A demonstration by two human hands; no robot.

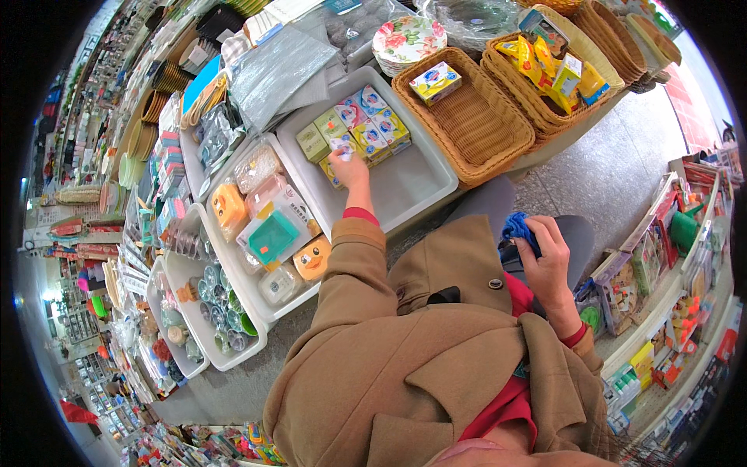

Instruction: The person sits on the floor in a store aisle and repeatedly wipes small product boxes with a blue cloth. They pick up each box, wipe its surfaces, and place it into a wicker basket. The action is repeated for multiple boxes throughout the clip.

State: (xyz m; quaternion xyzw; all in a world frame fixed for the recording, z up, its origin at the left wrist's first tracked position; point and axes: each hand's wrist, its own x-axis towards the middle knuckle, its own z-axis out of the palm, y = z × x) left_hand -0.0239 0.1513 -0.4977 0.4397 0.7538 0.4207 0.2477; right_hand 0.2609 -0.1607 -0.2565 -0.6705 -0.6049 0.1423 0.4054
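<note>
My left hand [351, 169] reaches into a white-grey plastic bin [417, 195], its fingers closed on a small white and purple packet [343, 147]. Around it in the bin stand boxed soaps: green boxes [312, 143], yellow boxes [390, 125] and pink boxes [350, 112]. Some yellow boxes are partly hidden under my left hand. My right hand [544, 248] grips a crumpled blue cloth [516, 226] above my lap, away from the bin. A single yellow and white soap box [436, 83] lies in the wicker basket [467, 125] right of the bin.
Stacked wicker baskets [543, 119] with yellow packets stand at the upper right, beside floral plates [408, 39]. Left are bins with soap cases [271, 236] and glass cups [219, 309]. Shelves of goods [653, 327] stand close on my right.
</note>
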